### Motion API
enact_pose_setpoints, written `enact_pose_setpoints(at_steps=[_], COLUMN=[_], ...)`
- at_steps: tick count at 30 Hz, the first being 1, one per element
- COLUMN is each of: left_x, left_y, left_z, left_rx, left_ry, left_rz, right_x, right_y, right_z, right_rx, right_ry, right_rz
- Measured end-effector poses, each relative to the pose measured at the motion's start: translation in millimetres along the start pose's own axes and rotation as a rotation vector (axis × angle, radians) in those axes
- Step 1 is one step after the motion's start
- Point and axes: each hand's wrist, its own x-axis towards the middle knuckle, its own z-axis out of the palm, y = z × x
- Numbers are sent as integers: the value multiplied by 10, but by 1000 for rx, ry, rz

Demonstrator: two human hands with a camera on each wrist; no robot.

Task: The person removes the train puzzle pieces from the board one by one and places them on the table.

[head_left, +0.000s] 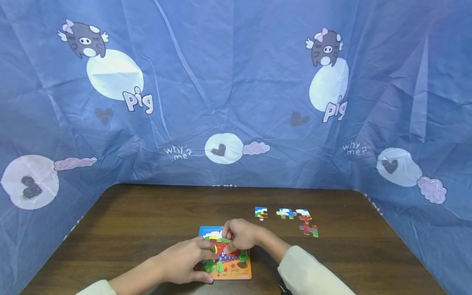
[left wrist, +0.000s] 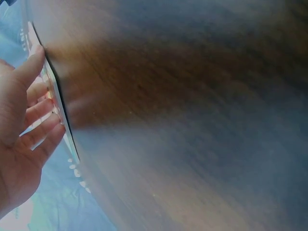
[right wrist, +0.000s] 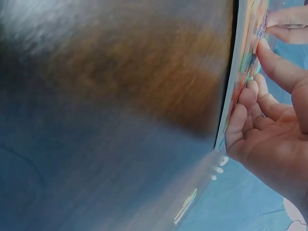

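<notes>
A colourful jigsaw puzzle in a flat tray [head_left: 241, 276] lies near the table's front edge, with a blue top, a red middle and an orange lower part. My left hand [head_left: 184, 260] lies over its left side, fingertips on the picture and thumb at the near left corner. The left wrist view shows the fingers spread along the thin board edge [left wrist: 58, 91]. From the right, my right hand [head_left: 243, 234] presses its straight thumb on the red middle, close to the left fingertips. Its other fingers bend loosely over the upper part, which they partly hide.
Beyond the tray to the right lie loose pieces: a blue and green piece [head_left: 260, 211], a blue and white piece [head_left: 285, 213], a white-topped piece [head_left: 304, 213] and a red and green piece [head_left: 312, 230]. A blue printed cloth [head_left: 236, 82] hangs around the brown wooden table [head_left: 155, 209].
</notes>
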Motion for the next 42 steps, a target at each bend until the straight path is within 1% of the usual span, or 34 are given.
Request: enact_pose_setpoints(at_steps=[9,16,19,23,27,34,39,42], left_x=[-14,-22,-24,-20,-23,-21,-13,-12], left_y=[24,28,28,24,21,27,33,34], left_z=[-16,-14,-20,-22,-16,-13,-20,-24], left_rx=[66,97,109,130,131,118,127,111], left_ry=[14,16,15,23,21,22,15,4], left_rz=[46,67,78,91,91,78,66,56], right_x=[7,13,16,12,7,-11,-40,-59], right_y=[0,19,24,27,39,76,150,221], right_z=[-14,-5,2,2,-10,-68,-128,-186], right_rx=[70,194,253,304,327,427,466,496], right_ry=[-3,-17,-26,-30,-23,-7,10,19], right_rz=[16,33,26,7,-15,-10,-8,-5])
